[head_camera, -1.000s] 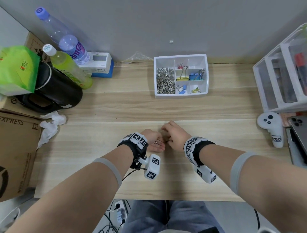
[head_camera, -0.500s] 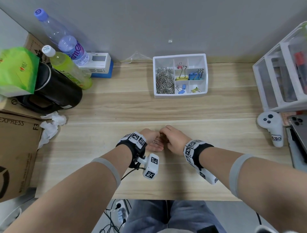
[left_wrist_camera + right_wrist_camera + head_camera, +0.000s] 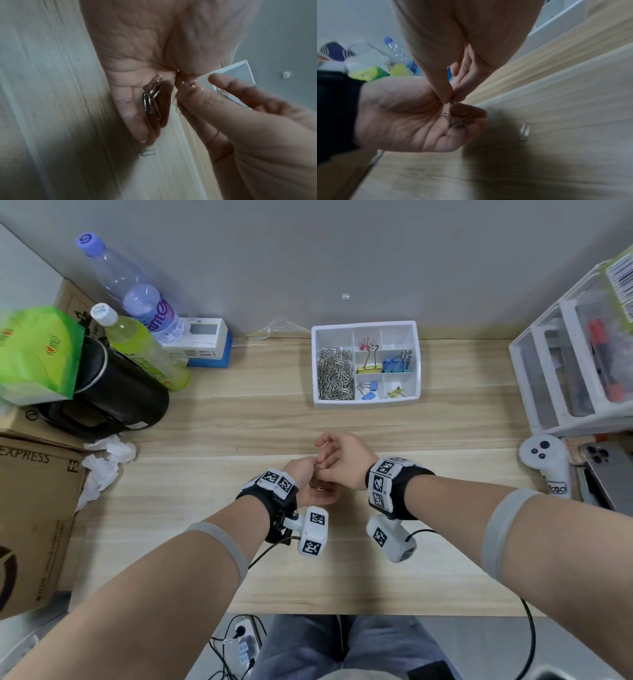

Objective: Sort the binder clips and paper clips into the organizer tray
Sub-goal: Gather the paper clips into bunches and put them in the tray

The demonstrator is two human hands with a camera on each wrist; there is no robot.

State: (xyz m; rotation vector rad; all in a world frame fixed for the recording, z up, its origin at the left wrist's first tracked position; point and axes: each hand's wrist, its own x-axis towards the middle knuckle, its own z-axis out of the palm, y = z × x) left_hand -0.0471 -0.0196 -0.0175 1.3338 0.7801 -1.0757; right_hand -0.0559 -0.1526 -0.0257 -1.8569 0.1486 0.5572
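My left hand [image 3: 310, 494] lies palm up just above the wooden table, cupped, with several silver paper clips [image 3: 152, 100] resting on its palm and fingers. Right above that palm, my right hand [image 3: 342, 460] pinches one paper clip [image 3: 452, 101] between thumb and forefinger. One loose paper clip [image 3: 147, 152] lies on the table just beyond the left fingertips. The white organizer tray [image 3: 366, 404] stands at the far edge of the table. Its long left compartment holds a heap of paper clips [image 3: 335, 374], and its small compartments hold yellow [image 3: 369, 368] and blue binder clips [image 3: 395, 364].
Two bottles [image 3: 144, 350], a black kettle [image 3: 113, 395] and cardboard boxes [image 3: 30, 498] crowd the left side, with crumpled tissue [image 3: 102, 463] beside them. On the right are a white drawer unit [image 3: 575, 378], a controller [image 3: 548, 463] and a phone [image 3: 613, 474].
The right hand has lifted off the table and come over the left hand with a clip. The left hand has turned palm up, showing the clips in it.
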